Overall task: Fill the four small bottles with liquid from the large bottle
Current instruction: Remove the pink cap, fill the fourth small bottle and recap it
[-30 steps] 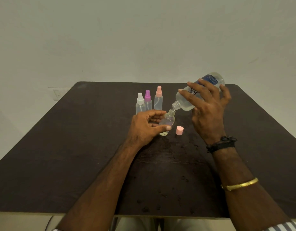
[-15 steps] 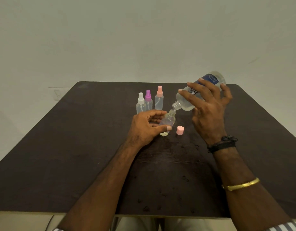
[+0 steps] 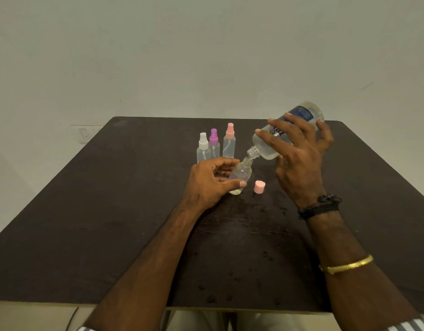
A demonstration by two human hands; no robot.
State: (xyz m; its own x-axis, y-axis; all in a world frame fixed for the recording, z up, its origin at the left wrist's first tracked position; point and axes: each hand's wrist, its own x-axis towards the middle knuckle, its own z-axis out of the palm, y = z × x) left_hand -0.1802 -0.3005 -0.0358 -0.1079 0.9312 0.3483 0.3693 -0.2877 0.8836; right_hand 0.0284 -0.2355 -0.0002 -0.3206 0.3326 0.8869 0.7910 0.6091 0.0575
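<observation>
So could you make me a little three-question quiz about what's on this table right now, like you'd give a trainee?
1. True or false: the small open bottle in the left hand stands perfectly upright.
2. How many capped spray bottles stand behind it? A) two B) three C) four
3. Fill in: the loose pink cap lies on the table between the small open bottle and the ____ hand.

Key:
1. False; it tilts toward the large bottle, held in the right hand.
2. B: white-topped, purple-topped, pink-topped.
3. Right.
</observation>
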